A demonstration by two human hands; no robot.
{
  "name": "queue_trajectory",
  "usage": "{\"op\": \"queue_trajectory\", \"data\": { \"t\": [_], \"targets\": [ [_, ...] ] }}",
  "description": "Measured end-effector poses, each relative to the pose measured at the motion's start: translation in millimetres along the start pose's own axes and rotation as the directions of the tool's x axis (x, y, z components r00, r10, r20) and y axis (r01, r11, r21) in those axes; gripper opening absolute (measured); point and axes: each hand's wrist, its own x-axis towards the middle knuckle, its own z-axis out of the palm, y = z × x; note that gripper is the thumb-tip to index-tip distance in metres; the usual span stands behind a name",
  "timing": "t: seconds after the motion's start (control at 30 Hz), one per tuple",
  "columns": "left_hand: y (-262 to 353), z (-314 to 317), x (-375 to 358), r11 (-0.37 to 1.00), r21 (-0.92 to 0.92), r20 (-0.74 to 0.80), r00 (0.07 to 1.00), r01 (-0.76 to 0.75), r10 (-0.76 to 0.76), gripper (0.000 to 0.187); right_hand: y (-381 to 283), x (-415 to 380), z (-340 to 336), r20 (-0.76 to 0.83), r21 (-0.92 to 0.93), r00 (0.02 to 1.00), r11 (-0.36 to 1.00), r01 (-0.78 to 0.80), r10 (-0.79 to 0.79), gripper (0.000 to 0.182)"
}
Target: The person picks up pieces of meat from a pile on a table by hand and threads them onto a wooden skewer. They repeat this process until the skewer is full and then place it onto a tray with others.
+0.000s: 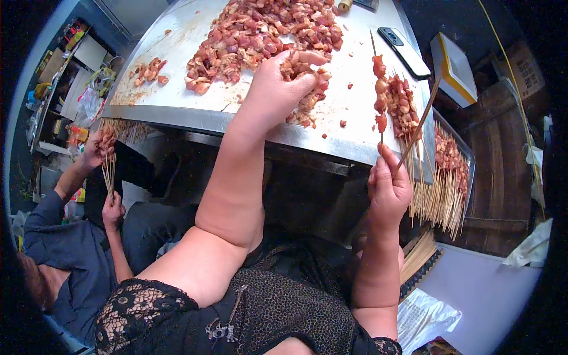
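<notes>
My left hand (284, 80) reaches over the near edge of a pile of raw cut meat (260, 35), thumb and index finger apart with meat pieces between them. Whether any piece is gripped cannot be told. My right hand (391, 183) is closed around the lower part of a bamboo skewer (372, 41). Several meat pieces (380, 89) are threaded on it, and its bare tip points away from me. A thicker brown stick (421, 127) slants up beside the right fingers. Finished meat skewers (405, 109) lie just right of it, on the table's edge.
A tray of more meat skewers (449, 160) stands at the right, below the metal table (361, 127). A phone (403, 53) and a white-and-yellow box (454, 68) lie beyond. Bare skewers (420, 257) sit lower right. At left, another person's hands (112, 210) hold skewers.
</notes>
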Motion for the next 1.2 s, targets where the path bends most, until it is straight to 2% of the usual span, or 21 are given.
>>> {"op": "queue_trajectory", "data": {
  "t": [0.03,0.17,0.23,0.27,0.3,0.33,0.37,0.4,0.47,0.57,0.6,0.63,0.73,0.8,0.83,0.9,0.93,0.97,1.03,1.07,1.2],
  "targets": [
    [1.9,3.5,-0.3,0.990,-0.137,0.022,0.999,-0.022,0.025,0.027,0.3,0.0,-0.1,0.000,0.010,1.000,1.000,-0.001,0.001,0.026],
    [-6.1,11.7,3.7,0.963,-0.229,0.099,0.981,-0.141,0.167,0.033,0.1,-0.2,0.2,-0.003,0.035,1.000,0.999,-0.004,0.004,0.025],
    [-4.4,6.3,4.8,0.966,0.059,-0.051,0.966,-0.251,0.254,0.032,-2.6,-0.3,0.1,-0.022,0.025,1.000,1.000,-0.004,0.004,0.025],
    [-15.5,-2.4,10.9,0.926,0.310,-0.203,0.936,-0.216,0.286,0.025,-3.1,-0.2,-1.1,-0.023,0.024,1.000,1.000,-0.003,0.004,0.025],
    [-13.3,-11.1,9.9,0.926,0.309,-0.201,0.937,-0.216,0.286,0.025,-3.4,0.0,-2.2,-0.017,0.026,1.000,1.000,-0.001,0.002,0.025],
    [-9.6,-20.5,8.2,0.796,0.599,-0.219,0.940,-0.081,0.261,0.024,-3.4,-0.2,-2.6,-0.012,0.029,1.000,1.000,0.000,0.001,0.025],
    [-7.7,-25.1,7.3,0.572,0.818,-0.245,0.939,0.066,0.243,0.026,-4.3,-0.9,-2.4,-0.012,0.030,1.000,1.000,-0.001,0.001,0.025],
    [-9.6,-25.4,7.0,0.570,0.819,-0.246,0.938,0.067,0.243,0.026,-5.9,-1.7,-1.6,-0.012,0.021,1.000,1.000,-0.007,0.007,0.025],
    [-16.0,-24.3,7.0,0.352,0.921,-0.212,0.972,0.166,0.098,0.033,-5.8,-1.7,-0.1,-0.007,0.014,1.000,1.000,-0.010,0.010,0.025],
    [-20.7,-12.2,7.7,0.288,0.949,-0.142,0.990,0.130,0.020,0.033,-3.1,-1.1,-1.1,0.014,0.026,1.000,1.000,-0.007,0.007,0.025],
    [-23.6,-12.4,11.0,0.430,0.895,-0.094,0.992,0.120,-0.081,0.028,-2.8,-0.8,-0.2,0.008,0.013,1.000,1.000,-0.008,0.007,0.025],
    [-25.7,-11.4,11.1,0.431,0.894,-0.093,0.992,0.119,-0.081,0.028,-2.6,-0.5,0.4,0.001,0.001,1.000,1.000,-0.008,0.008,0.025],
    [-21.8,-6.5,7.5,0.541,0.841,-0.030,0.999,0.011,0.026,0.022,-2.2,-0.7,-0.4,0.009,0.030,1.000,0.999,-0.024,0.024,0.025],
    [-12.5,-4.1,4.8,0.775,0.630,-0.090,0.996,0.056,0.002,0.016,-3.4,-0.5,0.1,0.005,0.013,1.000,1.000,-0.025,0.025,0.025],
    [-12.4,-4.3,5.1,0.775,0.629,-0.090,0.996,0.056,0.001,0.016,-3.9,-0.3,0.1,0.002,-0.003,1.000,1.000,-0.025,0.025,0.025],
    [-12.3,-5.7,6.2,0.961,0.276,-0.212,0.976,0.007,0.053,0.015,-2.6,0.5,0.0,0.008,-0.005,1.000,1.000,-0.019,0.019,0.025],
    [-22.0,-11.4,13.7,0.977,0.195,-0.244,0.960,-0.092,0.139,0.017,-2.3,0.9,0.0,0.013,-0.005,1.000,1.000,-0.012,0.012,0.025],
    [-25.0,-14.4,15.1,0.976,0.195,-0.244,0.960,-0.093,0.140,0.017,-2.5,1.0,0.4,0.013,-0.005,1.000,1.000,-0.012,0.012,0.025],
    [-19.0,-17.8,15.3,0.961,0.225,-0.428,0.869,-0.163,0.247,0.016,-2.5,0.3,1.9,-0.005,-0.021,1.000,1.000,-0.012,0.012,0.025],
    [-23.7,-23.1,17.3,0.932,0.333,-0.451,0.844,-0.141,0.289,0.016,-2.4,-0.1,2.0,-0.004,-0.020,1.000,1.000,-0.012,0.012,0.025],
    [-29.3,-32.5,15.9,0.847,0.515,-0.359,0.863,-0.133,0.354,0.018,-2.8,-1.0,1.5,0.005,0.006,1.000,1.000,-0.026,0.026,0.025]
  ]
}}
